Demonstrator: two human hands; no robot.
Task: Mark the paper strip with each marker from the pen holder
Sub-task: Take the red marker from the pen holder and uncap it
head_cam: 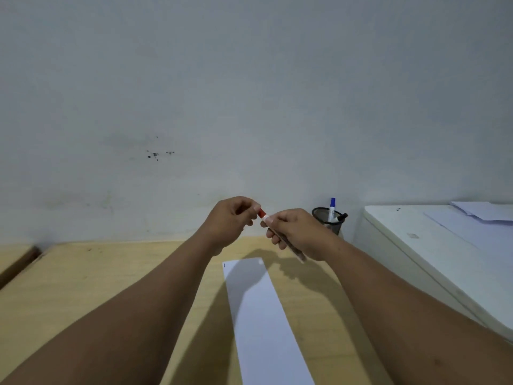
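Both hands closed on red marker (265,218) held above table (83,287), left hand (230,220) pinching red cap, right hand (297,234) gripping barrel, axis slanting down-right; paper strip (263,323) directly below, lengthwise toward body; mesh pen holder (330,220) just right of right hand.

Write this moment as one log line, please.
left hand: grips red cap | right hand: holds marker | paper strip: one small mark | pen holder: two markers

paper strip (261,315) on table (83,287) | pen holder (329,219) behind-right, seemingly against wall (249,93)
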